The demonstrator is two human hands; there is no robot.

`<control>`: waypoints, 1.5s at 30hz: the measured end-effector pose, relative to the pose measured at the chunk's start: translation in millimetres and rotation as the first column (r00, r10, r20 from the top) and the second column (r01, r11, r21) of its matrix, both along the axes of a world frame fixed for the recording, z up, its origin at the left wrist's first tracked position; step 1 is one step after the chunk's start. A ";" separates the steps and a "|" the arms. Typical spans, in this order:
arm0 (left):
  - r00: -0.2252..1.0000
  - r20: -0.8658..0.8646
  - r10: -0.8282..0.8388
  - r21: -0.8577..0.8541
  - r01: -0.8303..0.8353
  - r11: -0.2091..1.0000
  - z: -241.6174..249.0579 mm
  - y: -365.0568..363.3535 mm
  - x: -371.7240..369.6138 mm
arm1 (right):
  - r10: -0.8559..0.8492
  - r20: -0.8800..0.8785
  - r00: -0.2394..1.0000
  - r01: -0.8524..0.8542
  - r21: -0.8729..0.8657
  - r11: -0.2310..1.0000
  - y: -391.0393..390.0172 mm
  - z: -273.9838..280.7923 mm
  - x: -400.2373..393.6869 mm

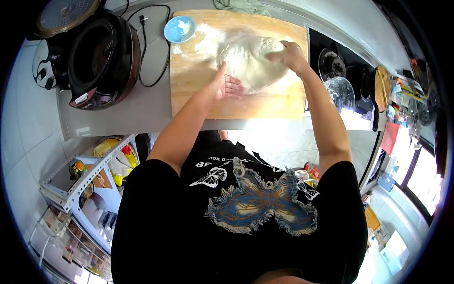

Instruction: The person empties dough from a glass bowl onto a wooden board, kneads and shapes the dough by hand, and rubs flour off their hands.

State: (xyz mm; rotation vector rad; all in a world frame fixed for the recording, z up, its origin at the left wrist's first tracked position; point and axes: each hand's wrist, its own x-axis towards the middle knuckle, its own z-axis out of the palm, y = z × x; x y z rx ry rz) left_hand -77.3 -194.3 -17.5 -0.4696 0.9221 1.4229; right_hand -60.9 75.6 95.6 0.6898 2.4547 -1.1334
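Observation:
A large, soft mass of pale dough (255,64) lies on a floured wooden board (194,106). My left hand (226,86) is against its lower left edge, palm partly turned up, fingers stretched out and thumb raised along the side. At the upper right edge, my right hand (291,57) curls over the dough, with its fingertips pressed into it. Loose flour (208,40) is scattered over the board's upper left part. A small blue bowl (179,29) with some white flour in it sits at the board's top left corner.
A dark electric cooker (101,61) with its lid raised and a black power cord (163,71) occupy the left counter. A green cloth (241,5) lies behind the board. To the right are a gas stove (331,64) and a clear glass bowl (340,93).

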 end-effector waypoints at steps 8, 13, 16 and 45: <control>0.986 0.124 -0.112 0.101 0.099 0.990 60.8 46.1 -55.5 | 0.074 -0.173 0.982 -0.079 -0.020 0.997 -67.7 112.3 64.3; 0.997 -0.071 0.025 0.294 -0.003 0.956 30.1 79.8 -107.0 | 0.551 -0.345 0.760 -0.375 0.459 0.805 -94.1 54.5 86.8; 0.906 -0.360 -0.223 0.253 0.325 0.911 -10.9 93.2 -134.1 | 0.587 -0.181 0.789 -0.449 0.482 0.752 -104.0 3.6 89.4; -0.150 -0.808 -0.569 -0.585 0.105 0.804 28.3 4.4 -2.5 | 0.090 -0.358 0.929 0.205 0.702 0.683 -133.3 -86.6 62.2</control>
